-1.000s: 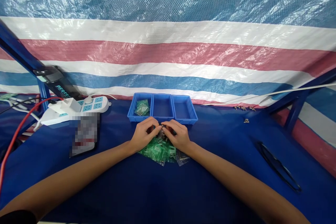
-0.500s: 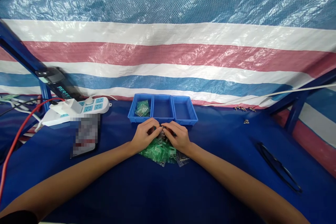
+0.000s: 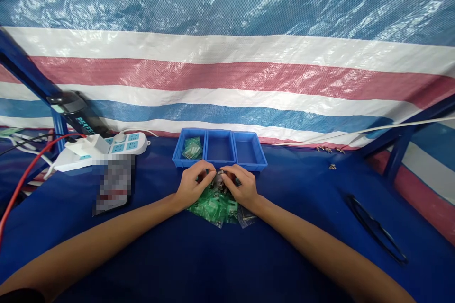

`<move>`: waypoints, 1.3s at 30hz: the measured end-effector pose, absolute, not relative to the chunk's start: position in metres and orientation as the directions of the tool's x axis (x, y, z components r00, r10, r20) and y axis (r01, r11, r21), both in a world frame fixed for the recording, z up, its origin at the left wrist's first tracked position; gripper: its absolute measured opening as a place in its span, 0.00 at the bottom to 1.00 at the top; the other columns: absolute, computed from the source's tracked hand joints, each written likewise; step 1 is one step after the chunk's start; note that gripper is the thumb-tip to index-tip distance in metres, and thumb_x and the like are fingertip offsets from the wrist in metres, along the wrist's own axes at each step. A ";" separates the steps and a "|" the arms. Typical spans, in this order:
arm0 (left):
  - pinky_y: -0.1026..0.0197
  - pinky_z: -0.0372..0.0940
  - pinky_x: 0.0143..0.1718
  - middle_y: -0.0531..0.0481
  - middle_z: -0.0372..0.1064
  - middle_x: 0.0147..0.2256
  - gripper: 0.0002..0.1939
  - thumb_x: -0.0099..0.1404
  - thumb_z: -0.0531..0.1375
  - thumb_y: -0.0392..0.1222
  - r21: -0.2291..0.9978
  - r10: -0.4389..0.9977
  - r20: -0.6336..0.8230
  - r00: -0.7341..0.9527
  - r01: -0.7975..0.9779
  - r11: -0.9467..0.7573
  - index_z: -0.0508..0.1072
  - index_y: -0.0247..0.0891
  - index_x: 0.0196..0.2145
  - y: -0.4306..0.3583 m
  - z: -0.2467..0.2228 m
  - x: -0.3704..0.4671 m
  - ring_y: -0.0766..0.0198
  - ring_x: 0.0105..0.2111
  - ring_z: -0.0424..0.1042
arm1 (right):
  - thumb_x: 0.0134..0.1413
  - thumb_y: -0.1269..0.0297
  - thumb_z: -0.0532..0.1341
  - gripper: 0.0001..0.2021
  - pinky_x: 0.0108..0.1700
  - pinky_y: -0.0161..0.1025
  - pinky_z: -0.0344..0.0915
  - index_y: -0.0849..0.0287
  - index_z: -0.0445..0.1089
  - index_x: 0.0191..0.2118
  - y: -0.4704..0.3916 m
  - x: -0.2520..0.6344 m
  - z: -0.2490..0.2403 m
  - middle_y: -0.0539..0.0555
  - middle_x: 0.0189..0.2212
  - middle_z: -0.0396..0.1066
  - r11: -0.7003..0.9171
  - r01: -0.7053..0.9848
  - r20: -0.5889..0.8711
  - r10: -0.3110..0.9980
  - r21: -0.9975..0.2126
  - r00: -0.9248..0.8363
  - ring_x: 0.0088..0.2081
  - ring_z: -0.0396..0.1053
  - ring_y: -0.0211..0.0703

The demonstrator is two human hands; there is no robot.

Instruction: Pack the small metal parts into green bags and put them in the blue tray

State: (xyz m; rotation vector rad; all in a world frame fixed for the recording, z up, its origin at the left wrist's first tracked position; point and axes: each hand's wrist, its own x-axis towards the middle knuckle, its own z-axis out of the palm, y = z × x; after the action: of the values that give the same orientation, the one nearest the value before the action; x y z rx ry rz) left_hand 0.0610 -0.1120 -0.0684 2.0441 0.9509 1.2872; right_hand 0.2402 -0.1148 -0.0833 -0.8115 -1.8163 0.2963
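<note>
My left hand (image 3: 194,183) and my right hand (image 3: 244,185) meet just in front of the bins, thumbs and forefingers pinched. Between the fingertips is a small clear plastic bag (image 3: 219,181) with dark bits in it; its contents are too small to make out. Both hands seem to grip its top edge. Under and before them lies a pile of green parts in clear bags (image 3: 213,206), partly covered by my hands. Another clear bag with a dark content (image 3: 246,216) lies under my right wrist.
Three joined blue bins stand behind my hands; the left bin (image 3: 180,149) holds green bagged pieces. On the left are a phone (image 3: 115,182), a power strip (image 3: 121,147) and a black bottle (image 3: 83,116). Black glasses (image 3: 377,229) and small metal parts (image 3: 332,166) lie right.
The fingertips of my two hands have moved slightly apart, and more of the small clear bag shows between them. The view has shifted a little; the bins and pile look unchanged.
</note>
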 end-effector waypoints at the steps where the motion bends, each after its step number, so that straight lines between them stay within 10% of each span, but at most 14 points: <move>1: 0.67 0.57 0.24 0.52 0.65 0.30 0.06 0.66 0.56 0.41 0.739 0.788 0.539 0.297 0.282 -0.612 0.69 0.36 0.34 -0.112 -0.068 0.061 0.72 0.22 0.60 | 0.59 0.66 0.57 0.08 0.27 0.35 0.63 0.60 0.69 0.42 -0.115 0.240 -0.083 0.50 0.22 0.64 0.733 0.387 0.729 0.657 -0.559 -0.192 0.23 0.62 0.36; 25: 0.67 0.56 0.23 0.54 0.62 0.25 0.07 0.66 0.55 0.39 0.711 0.756 0.589 0.287 0.262 -0.653 0.69 0.36 0.30 -0.113 -0.068 0.061 0.73 0.20 0.57 | 0.63 0.64 0.45 0.15 0.24 0.36 0.58 0.57 0.59 0.26 -0.124 0.248 -0.061 0.50 0.19 0.59 0.769 0.305 0.795 0.604 -0.562 -0.058 0.20 0.58 0.36; 32: 0.67 0.55 0.23 0.54 0.62 0.25 0.06 0.65 0.56 0.38 0.728 0.776 0.565 0.279 0.274 -0.629 0.69 0.36 0.30 -0.115 -0.066 0.061 0.72 0.21 0.58 | 0.62 0.64 0.50 0.11 0.31 0.38 0.65 0.59 0.65 0.46 -0.112 0.257 -0.027 0.55 0.32 0.67 0.713 0.513 0.733 0.646 -0.479 -0.214 0.31 0.67 0.41; 39: 0.67 0.56 0.23 0.53 0.63 0.25 0.08 0.65 0.56 0.40 0.725 0.778 0.567 0.272 0.284 -0.627 0.69 0.36 0.30 -0.114 -0.066 0.061 0.72 0.21 0.58 | 0.59 0.62 0.53 0.39 0.22 0.36 0.61 0.59 0.26 0.67 -0.096 0.263 -0.019 0.63 0.49 0.63 0.512 0.726 0.546 0.807 -0.459 -0.223 0.28 0.66 0.41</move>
State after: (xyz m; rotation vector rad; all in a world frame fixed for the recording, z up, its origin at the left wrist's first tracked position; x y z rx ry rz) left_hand 0.0612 -0.1143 -0.0662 2.0590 0.9548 1.3356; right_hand 0.2632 -0.0957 -0.0186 -1.2527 -1.9892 0.1346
